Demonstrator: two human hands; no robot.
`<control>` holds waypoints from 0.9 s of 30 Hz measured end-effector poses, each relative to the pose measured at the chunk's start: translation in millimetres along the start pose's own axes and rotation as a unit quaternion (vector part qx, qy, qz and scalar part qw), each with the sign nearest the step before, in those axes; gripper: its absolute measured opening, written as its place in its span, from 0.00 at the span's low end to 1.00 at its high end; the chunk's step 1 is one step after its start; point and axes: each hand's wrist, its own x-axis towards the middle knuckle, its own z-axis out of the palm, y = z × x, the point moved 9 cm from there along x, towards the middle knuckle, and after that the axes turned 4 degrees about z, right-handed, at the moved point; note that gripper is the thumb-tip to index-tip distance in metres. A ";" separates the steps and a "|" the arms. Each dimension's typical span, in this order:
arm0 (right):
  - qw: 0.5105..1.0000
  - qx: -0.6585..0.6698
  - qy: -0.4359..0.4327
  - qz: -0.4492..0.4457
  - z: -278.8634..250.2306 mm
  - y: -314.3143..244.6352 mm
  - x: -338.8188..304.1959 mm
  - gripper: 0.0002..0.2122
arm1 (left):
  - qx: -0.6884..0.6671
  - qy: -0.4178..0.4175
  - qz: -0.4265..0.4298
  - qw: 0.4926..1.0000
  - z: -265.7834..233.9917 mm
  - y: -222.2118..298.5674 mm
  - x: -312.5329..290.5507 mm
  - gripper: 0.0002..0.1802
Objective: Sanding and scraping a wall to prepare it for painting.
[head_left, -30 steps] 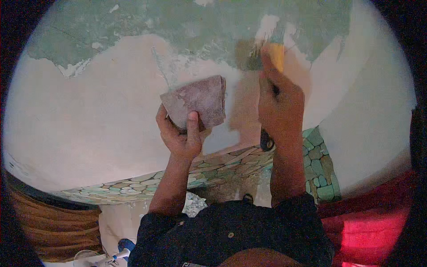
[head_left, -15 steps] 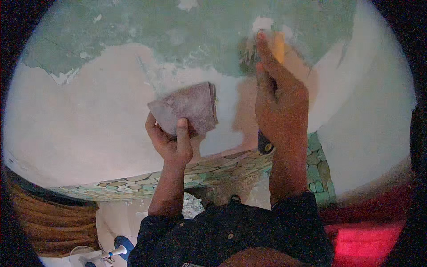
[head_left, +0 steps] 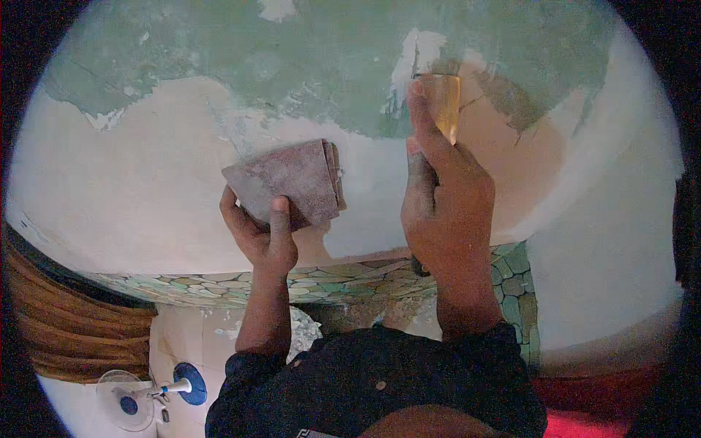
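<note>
My left hand [head_left: 264, 237] is closed on a flat grey-brown trapezoid plate [head_left: 281, 182] with layered-looking right edges, its thumb on the near face. What the plate is made of I cannot tell. To the right, my right hand [head_left: 453, 197] grips a putty knife [head_left: 442, 102], index finger stretched along the blade. The blade shines yellowish, and its far edge lies at the wall, by a fresh white patch [head_left: 427, 45]. Most of the handle is hidden in the palm; a dark end shows below the hand. The wall [head_left: 219, 47] is partly green, partly pale.
A stone-patterned strip [head_left: 219, 288] runs along the wall's lower edge. At the lower left are a brown curtain [head_left: 80, 328] and a standing fan [head_left: 128, 401] with a blue base. Red cloth [head_left: 584, 423] lies at the lower right. White debris [head_left: 303, 328] shows between my arms.
My right hand and the putty knife have moved down a little, and the blade shows more clearly. The left hand with the plate appears farther left. The view has shifted, showing more of the fan.
</note>
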 end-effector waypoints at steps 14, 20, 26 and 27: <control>0.998 0.024 0.032 0.041 -2.0 -5.9 18.0 0.20 | 0.000 -0.075 0.043 0.996 -6.8 14.0 19.2 0.34; 0.997 0.011 0.007 0.070 9.1 -3.7 3.2 0.20 | -0.014 -0.075 0.057 0.995 -14.6 6.4 17.4 0.34; 0.995 0.044 0.009 0.094 1.9 -8.6 16.7 0.20 | -0.044 -0.074 0.033 0.996 -10.9 2.3 15.9 0.36; 0.992 0.068 -0.002 0.102 2.8 -11.0 20.5 0.20 | -0.047 -0.064 0.011 0.997 -12.2 -2.0 16.3 0.38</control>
